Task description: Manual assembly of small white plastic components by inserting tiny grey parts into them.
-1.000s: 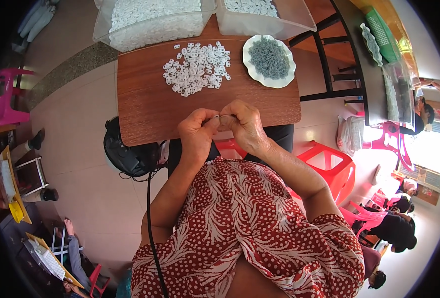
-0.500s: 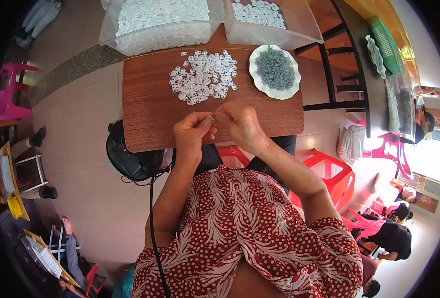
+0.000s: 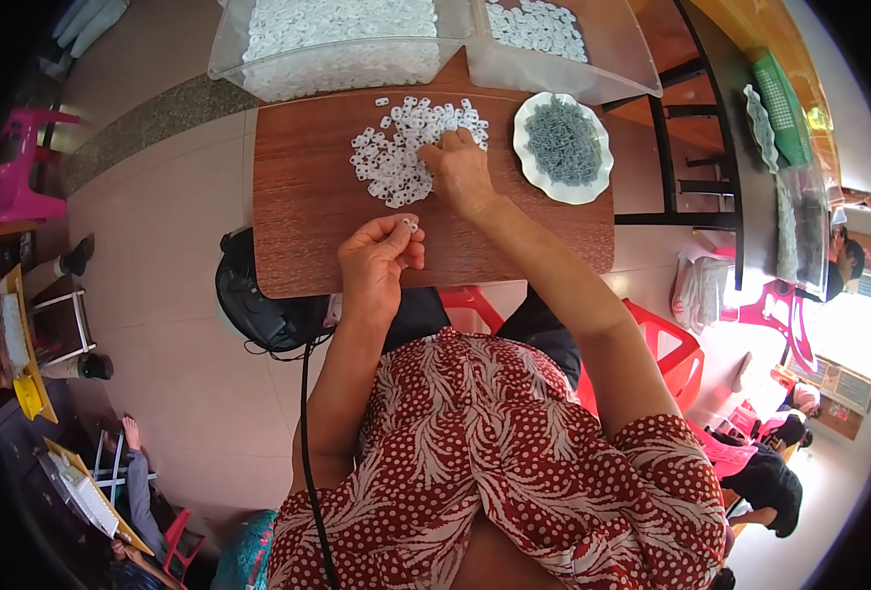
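Observation:
Over the front part of the brown table point(image 3: 303, 197), my left hand point(image 3: 375, 258) pinches a small white plastic piece point(image 3: 412, 224) between thumb and fingertips. My right hand point(image 3: 458, 172) reaches over to the pile of small white plastic pieces point(image 3: 388, 162), with its fingertips down at the right side of the pile. The fingers are bent, and whatever lies under them is hidden. To the right of that hand stands a white scalloped plate point(image 3: 600, 175) heaped with small grey pin-like parts point(image 3: 561, 143).
Two translucent bins, a left one point(image 3: 342, 74) and a right one point(image 3: 573, 74), hold more white pieces at the table's far edge. A black bag point(image 3: 259, 295) is by the left corner. Red stools point(image 3: 667, 354) stand at right; other people point(image 3: 765, 482) sit farther off.
My right hand has left my left hand and moved forward to the pile of white pieces. The left hand keeps its pinch nearly in place. The view has shifted slightly.

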The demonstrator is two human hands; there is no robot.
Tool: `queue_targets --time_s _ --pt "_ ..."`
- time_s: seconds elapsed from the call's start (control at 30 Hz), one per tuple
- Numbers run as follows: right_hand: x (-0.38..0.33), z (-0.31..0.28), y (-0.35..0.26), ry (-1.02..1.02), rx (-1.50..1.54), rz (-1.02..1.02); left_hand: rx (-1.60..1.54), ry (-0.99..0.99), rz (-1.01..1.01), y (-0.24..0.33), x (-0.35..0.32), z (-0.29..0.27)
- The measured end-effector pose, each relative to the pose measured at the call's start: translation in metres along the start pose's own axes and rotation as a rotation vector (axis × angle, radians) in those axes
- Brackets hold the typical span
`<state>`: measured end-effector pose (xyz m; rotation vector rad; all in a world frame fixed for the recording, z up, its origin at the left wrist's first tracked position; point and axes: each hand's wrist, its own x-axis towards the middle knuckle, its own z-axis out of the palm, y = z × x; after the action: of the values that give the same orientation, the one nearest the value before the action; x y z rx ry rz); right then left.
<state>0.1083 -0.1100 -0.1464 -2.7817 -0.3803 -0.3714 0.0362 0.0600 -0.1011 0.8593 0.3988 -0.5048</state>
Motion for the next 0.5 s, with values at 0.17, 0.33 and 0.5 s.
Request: queue_targets --time_s 0.17,0.33,0.5 --pt "0.004 0.004 0.003 0.044 -0.064 -0.052 0.001 -0.001 -0.001 0.001 0.003 0.002" --pt "0.003 -0.018 -0.006 -0.02 0.211 0.104 -0.001 0.014 0.019 0.003 0.0 0.004" --pt "-0.011 -0.074 -0.012 -0.215 1.129 0.643 -0.006 -0.002 0.021 0.009 -0.006 0.014"
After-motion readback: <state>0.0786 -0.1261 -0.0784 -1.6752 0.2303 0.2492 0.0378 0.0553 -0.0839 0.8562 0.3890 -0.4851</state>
